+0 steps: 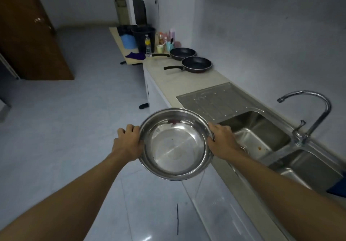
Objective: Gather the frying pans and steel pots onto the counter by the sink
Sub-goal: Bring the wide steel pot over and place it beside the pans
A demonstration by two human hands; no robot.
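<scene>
Now held: steel pot, in the air over the floor, beside the sink.
Grip: left hand and right hand closed on opposite rims.
Pans: two frying pans on the counter.
Risk: slick rim may slip; pot drops.

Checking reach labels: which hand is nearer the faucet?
Right. The right hand grips the steel pot's rim on the sink side, below-left of the faucet; the left hand holds the opposite rim, farther away.
</scene>
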